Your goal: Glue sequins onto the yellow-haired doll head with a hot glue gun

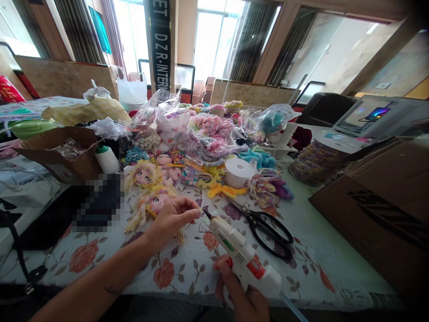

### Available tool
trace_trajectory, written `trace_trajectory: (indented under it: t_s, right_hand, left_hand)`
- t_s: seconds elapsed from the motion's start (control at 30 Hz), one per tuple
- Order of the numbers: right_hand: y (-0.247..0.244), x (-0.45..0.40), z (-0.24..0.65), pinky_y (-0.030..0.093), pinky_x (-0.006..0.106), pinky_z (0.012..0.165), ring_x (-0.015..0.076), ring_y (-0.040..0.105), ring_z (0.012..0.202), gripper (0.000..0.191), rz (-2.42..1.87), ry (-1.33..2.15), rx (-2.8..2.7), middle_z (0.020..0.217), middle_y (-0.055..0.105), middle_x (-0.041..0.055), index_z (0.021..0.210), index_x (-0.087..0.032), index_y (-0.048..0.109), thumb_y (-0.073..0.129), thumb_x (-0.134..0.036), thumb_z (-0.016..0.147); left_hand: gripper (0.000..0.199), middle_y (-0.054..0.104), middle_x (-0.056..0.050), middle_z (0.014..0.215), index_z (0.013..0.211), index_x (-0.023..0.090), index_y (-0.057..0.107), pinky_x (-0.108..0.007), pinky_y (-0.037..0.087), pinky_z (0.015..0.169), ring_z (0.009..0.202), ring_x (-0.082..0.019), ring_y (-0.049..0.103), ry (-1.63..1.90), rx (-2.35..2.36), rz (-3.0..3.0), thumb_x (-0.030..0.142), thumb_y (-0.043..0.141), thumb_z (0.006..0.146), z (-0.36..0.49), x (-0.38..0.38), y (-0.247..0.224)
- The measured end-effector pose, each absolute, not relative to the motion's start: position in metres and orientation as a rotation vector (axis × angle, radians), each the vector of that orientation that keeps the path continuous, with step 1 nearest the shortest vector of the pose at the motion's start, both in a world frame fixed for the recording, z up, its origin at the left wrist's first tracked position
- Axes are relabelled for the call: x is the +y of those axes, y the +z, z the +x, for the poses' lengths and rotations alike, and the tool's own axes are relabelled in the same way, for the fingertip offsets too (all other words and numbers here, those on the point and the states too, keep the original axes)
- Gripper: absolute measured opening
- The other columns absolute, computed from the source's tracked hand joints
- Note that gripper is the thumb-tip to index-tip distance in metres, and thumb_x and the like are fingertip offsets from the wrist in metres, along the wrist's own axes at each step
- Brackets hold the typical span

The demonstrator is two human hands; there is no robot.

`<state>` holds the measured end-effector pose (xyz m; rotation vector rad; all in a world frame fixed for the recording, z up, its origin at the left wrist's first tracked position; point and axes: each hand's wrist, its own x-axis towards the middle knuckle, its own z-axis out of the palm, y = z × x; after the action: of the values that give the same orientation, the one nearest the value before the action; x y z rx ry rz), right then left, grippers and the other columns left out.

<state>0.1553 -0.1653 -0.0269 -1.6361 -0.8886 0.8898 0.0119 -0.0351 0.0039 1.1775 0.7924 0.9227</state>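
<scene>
My left hand (176, 214) is pinched closed over the middle of the table, on something too small to make out. My right hand (239, 288) grips the handle of a white hot glue gun (241, 252), whose dark nozzle points up and left and meets my left fingertips. A glue stick (293, 306) sticks out of its rear. Black-handled scissors (271, 232) lie just right of the gun. Behind my left hand are doll heads with yellow yarn hair, one (157, 201) partly hidden by the hand and another (144, 176) farther back.
A white spool (239, 170) stands beside yellow fuzzy pieces (226, 190). Bagged yarn (211, 134) is heaped behind. An open cardboard box (60, 152) and a thread cone (107, 158) are at the left. A large carton (378, 205) stands at the right on the flowered tablecloth (197, 273).
</scene>
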Motion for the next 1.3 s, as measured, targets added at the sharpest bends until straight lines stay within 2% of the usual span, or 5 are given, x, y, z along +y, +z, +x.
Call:
trace_trajectory:
  t_s: [0.2,0.33,0.53,0.77,1.3]
  right_hand:
    - [-0.0268,-0.1652,0.1551,0.044,0.028,0.049,0.0157,0.049,0.043,0.044,-1.604,0.912,-0.881,0.046,0.053,-0.0009,0.06,-0.02,0.061,0.064,-0.063,0.069]
    - [-0.0257,-0.1656,0.1553,0.044,0.028,0.047,0.0161,0.048,0.042,0.043,-1.631,0.896,-0.881,0.043,0.051,-0.0014,0.063,-0.021,0.063,0.064,-0.064,0.069]
    - [-0.0293,-0.1657,0.1561,0.041,0.026,0.047,0.0142,0.047,0.043,0.046,-1.607,0.926,-0.871,0.043,0.051,-0.0007,0.049,-0.021,0.053,0.066,-0.061,0.069]
    - [-0.035,-0.1664,0.1557,0.037,0.025,0.048,0.0133,0.044,0.044,0.034,-1.532,0.966,-0.849,0.045,0.053,-0.0024,0.068,-0.019,0.062,0.067,-0.052,0.072]
    - [-0.0291,-0.1657,0.1528,0.04,0.026,0.045,0.0139,0.047,0.041,0.039,-1.601,0.888,-0.815,0.043,0.051,-0.0027,0.071,-0.019,0.058,0.065,-0.057,0.071]
  left_hand:
    - [0.022,0.057,0.0,0.07,0.074,0.015,0.061,-0.023,0.039,0.061,0.063,-0.01,0.048,0.91,0.79,1.188,0.034,0.071,0.071,0.0116,-0.0342,0.0033]
    - [0.022,0.056,0.0,0.071,0.075,0.015,0.061,-0.023,0.038,0.061,0.063,-0.01,0.048,0.915,0.791,1.199,0.035,0.071,0.071,0.0109,-0.0341,0.0025]
    - [0.021,0.056,0.001,0.07,0.074,0.015,0.061,-0.023,0.038,0.061,0.062,-0.01,0.047,0.917,0.785,1.198,0.034,0.071,0.071,0.0111,-0.034,0.0017]
    - [0.02,0.056,0.001,0.07,0.074,0.015,0.061,-0.022,0.038,0.06,0.062,-0.009,0.047,0.923,0.778,1.184,0.032,0.071,0.072,0.011,-0.0341,0.0025]
    - [0.02,0.056,0.0,0.071,0.074,0.014,0.061,-0.021,0.039,0.061,0.064,-0.009,0.047,0.915,0.771,1.184,0.031,0.071,0.073,0.0108,-0.0341,0.0026]
